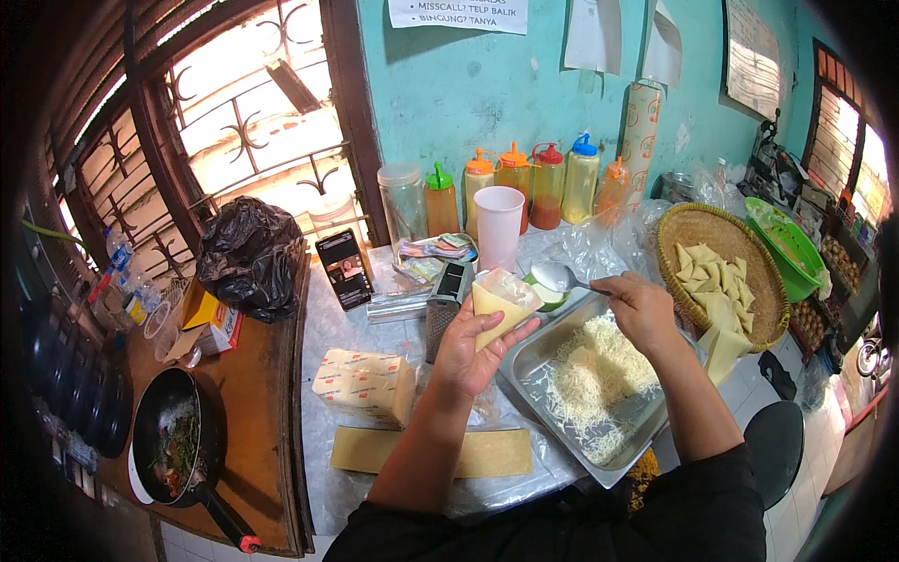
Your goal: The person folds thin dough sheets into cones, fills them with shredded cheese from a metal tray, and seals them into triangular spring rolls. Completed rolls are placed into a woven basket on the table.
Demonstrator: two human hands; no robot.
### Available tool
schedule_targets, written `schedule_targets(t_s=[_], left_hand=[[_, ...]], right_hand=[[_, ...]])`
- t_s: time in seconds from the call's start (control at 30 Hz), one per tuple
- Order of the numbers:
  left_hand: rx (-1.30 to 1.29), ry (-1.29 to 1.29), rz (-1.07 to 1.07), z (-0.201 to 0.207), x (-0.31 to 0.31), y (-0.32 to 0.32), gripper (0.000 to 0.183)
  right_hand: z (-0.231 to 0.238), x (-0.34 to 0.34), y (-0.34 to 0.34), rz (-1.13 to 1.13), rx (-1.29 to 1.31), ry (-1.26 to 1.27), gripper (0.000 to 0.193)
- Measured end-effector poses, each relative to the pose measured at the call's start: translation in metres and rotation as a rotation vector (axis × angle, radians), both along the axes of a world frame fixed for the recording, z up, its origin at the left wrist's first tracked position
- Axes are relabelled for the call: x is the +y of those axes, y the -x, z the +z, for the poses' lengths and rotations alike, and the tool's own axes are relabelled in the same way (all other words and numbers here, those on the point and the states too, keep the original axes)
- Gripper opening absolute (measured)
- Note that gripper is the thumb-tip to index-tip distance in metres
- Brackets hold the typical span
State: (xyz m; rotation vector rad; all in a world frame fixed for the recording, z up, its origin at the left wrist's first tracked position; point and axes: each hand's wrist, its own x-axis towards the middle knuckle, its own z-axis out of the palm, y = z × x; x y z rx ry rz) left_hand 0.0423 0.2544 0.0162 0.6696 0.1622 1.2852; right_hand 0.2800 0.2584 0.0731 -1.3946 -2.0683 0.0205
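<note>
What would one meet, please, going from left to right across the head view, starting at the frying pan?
Frying pan, wrapped block, left hand, spoon, right hand, woven tray, green basin.

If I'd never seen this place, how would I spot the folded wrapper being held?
Start at the big metal tray of pale shreds. By its far left corner, the person's left hand holds the folded wrapper. Unlike the flat yellow strip nearby, it is cone-shaped, with pale filling showing on top.
</note>
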Motion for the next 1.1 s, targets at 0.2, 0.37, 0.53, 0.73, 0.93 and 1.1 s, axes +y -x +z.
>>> schedule_targets(t_s=[0.2, 0.37, 0.53, 0.73, 0.93, 1.1], left_hand=[[0.022, -0.053, -0.163, 0.005, -0.004, 0.001, 0.066], [0.011, -0.066, -0.177, 0.006, -0.003, 0.007, 0.067], [0.027, -0.049, -0.148, 0.005, -0.002, 0.007, 0.066], [0.019, -0.003, -0.09, 0.002, -0.002, 0.013, 0.064], [0.064, 0.015, -0.12, 0.01, -0.005, 0.0, 0.065], [0.145, -0.036, -0.09, 0.022, -0.016, 0.0, 0.063]], right_hand=[[-0.001, 0.001, 0.009, 0.079, 0.059, -0.011, 0.029], [0.005, 0.013, 0.003, 0.004, 0.251, 0.205, 0.032], [-0.011, 0.002, 0.001, 0.209, 0.234, 0.228, 0.032], [-0.023, 0.038, -0.004, -0.09, 0.028, 0.17, 0.031], [-0.055, 0.112, 0.002, -0.267, -0.385, 0.307, 0.029], [-0.068, 0.109, 0.014, -0.156, -0.349, -0.128, 0.025]])
